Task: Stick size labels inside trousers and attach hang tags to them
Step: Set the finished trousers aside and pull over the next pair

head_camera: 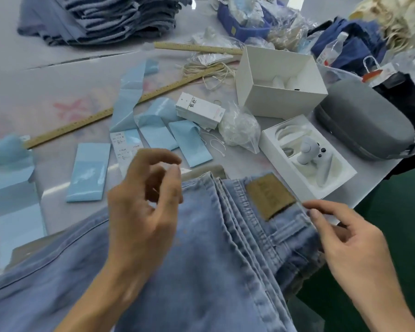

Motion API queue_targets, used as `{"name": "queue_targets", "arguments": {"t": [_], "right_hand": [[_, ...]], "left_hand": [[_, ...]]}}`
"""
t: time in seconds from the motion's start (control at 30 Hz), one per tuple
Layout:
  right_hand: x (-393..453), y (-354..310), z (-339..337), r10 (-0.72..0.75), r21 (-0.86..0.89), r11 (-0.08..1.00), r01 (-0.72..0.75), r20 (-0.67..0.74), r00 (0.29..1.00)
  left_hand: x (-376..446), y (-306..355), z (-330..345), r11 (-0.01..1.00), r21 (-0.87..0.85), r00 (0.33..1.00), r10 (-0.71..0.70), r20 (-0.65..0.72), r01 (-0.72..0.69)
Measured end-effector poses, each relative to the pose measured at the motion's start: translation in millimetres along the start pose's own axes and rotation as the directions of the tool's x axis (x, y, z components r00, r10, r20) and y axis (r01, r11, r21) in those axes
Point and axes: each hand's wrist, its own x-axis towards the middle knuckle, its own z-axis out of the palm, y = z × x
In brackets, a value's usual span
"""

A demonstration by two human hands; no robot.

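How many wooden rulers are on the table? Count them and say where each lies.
2. One ruler lies at the far side, beside the stacked jeans. The other ruler runs diagonally across the table's middle, under the blue label strips. Clutter may hide more.

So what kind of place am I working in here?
Most likely a garment finishing or packing table in a clothing workshop. A pile of folded denim sits at the far end, a stack of hang tags and blue label backing strips lie mid-table, and jeans are spread under both hands.
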Motion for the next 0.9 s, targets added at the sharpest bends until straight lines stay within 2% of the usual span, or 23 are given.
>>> {"name": "queue_targets", "arguments": {"t": [0.03, 0.07, 0.1, 0.13, 0.17, 0.2, 0.23, 0.3, 0.37, 0.4, 0.43, 0.47, 0.5, 0.53, 0.57, 0.63, 0.67, 0.77, 0.83, 0.9], "right_hand": [[1, -3, 0, -0.074, -0.114, 0.991, 0.072, -0.015, 0.997], [4, -6, -2, -0.164, -0.218, 0.964, 0.15, -0.047, 0.985], [9, -10, -5, -0.25, -0.254, 0.942, 0.219, -0.1, 0.963], [16, -13, -11, -0.319, -0.235, 0.931, 0.28, -0.152, 0.935], [24, -18, -19, -0.384, -0.208, 0.915, 0.345, -0.192, 0.903], [33, -26, -26, -0.442, -0.192, 0.892, 0.409, -0.181, 0.878], [40, -36, -28, -0.5, -0.183, 0.861, 0.474, -0.137, 0.855], [48, -64, -16, -0.601, -0.121, 0.798, 0.591, -0.08, 0.795], [49, -88, 20, -0.689, -0.026, 0.725, 0.689, -0.05, 0.723], [48, -96, 44, -0.732, 0.006, 0.681, 0.733, 0.047, 0.68], [48, -101, 68, -0.709, 0.038, 0.69, 0.723, 0.235, 0.664], [50, -100, 90, -0.624, 0.025, 0.71, 0.704, 0.485, 0.612], [55, -92, 108, -0.495, -0.046, 0.682, 0.73, 0.705, 0.507], [61, -81, 121, -0.368, -0.101, 0.623, 0.776, 0.837, 0.405], [70, -71, 128, -0.27, -0.132, 0.585, 0.8, 0.898, 0.346], [88, -74, 133, -0.149, -0.177, 0.554, 0.813, 0.94, 0.307], [96, -79, 135, -0.112, -0.196, 0.506, 0.84, 0.951, 0.289], [120, -113, 155, 0.022, -0.205, 0.308, 0.929, 0.978, 0.209], [131, -150, 189, 0.074, -0.181, 0.306, 0.935, 0.983, 0.166], [139, -181, 239, -0.014, -0.109, 0.411, 0.905, 0.992, 0.125]], "left_hand": [[0, -3, -1, 0.994, 0.084, 0.979, -0.081, 0.187, 0.066], [-4, -4, 2, 0.975, 0.22, 0.916, -0.075, 0.395, -0.015], [-12, -3, 11, 0.915, 0.338, 0.828, -0.006, 0.561, -0.222], [-24, -3, 25, 0.808, 0.394, 0.735, 0.069, 0.675, -0.437], [-36, -1, 40, 0.705, 0.417, 0.654, 0.088, 0.751, -0.574], [-48, 2, 53, 0.648, 0.438, 0.614, 0.058, 0.787, -0.623], [-56, 2, 64, 0.639, 0.452, 0.619, 0.048, 0.784, -0.623], [-58, -4, 72, 0.761, 0.411, 0.662, 0.033, 0.749, -0.503], [-40, -5, 58, 0.948, 0.236, 0.736, -0.005, 0.677, -0.212], [-29, -8, 46, 0.995, 0.098, 0.785, -0.044, 0.618, -0.021], [-18, -13, 32, 0.993, -0.01, 0.844, -0.098, 0.528, 0.121], [-7, -21, 15, 0.978, -0.059, 0.897, -0.16, 0.411, 0.201], [4, -32, -4, 0.969, -0.041, 0.933, -0.22, 0.286, 0.242], [13, -48, -27, 0.957, 0.003, 0.944, -0.287, 0.162, 0.29], [19, -68, -51, 0.937, 0.045, 0.937, -0.348, 0.04, 0.347], [29, -117, -109, 0.888, 0.102, 0.88, -0.42, -0.224, 0.449], [31, -143, -140, 0.844, 0.136, 0.823, -0.45, -0.348, 0.519], [33, -213, -227, 0.617, 0.193, 0.584, -0.529, -0.616, 0.763], [33, -248, -264, 0.516, 0.14, 0.466, -0.581, -0.667, 0.845], [39, -269, -281, 0.492, 0.098, 0.429, -0.626, -0.651, 0.865]]}}
